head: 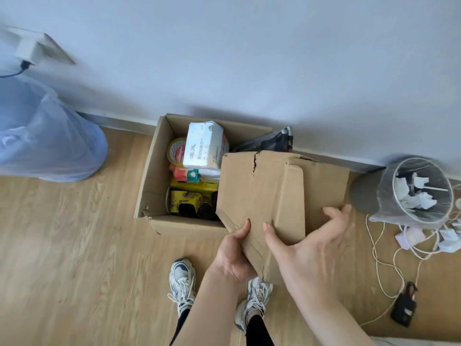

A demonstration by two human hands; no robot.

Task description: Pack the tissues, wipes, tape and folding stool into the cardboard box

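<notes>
The cardboard box (154, 186) sits open on the wood floor against the wall, holding the tape roll (176, 149), a white tissue pack (204, 146) and wipes (187, 174). Your left hand (233, 253) is clamped on the raised flap (262, 196). Your right hand (314, 243) rests spread across it. The folding stool (277, 141) pokes up behind that flap.

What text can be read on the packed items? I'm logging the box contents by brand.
"洁风": large characters on the white tissue pack, as best they read.
Smaller print on the tissue pack: too small to read.
Yellow packs: label print blurred, unreadable.
Red-green wipes pack: no legible text.
Tape roll: red marking, unreadable.
</notes>
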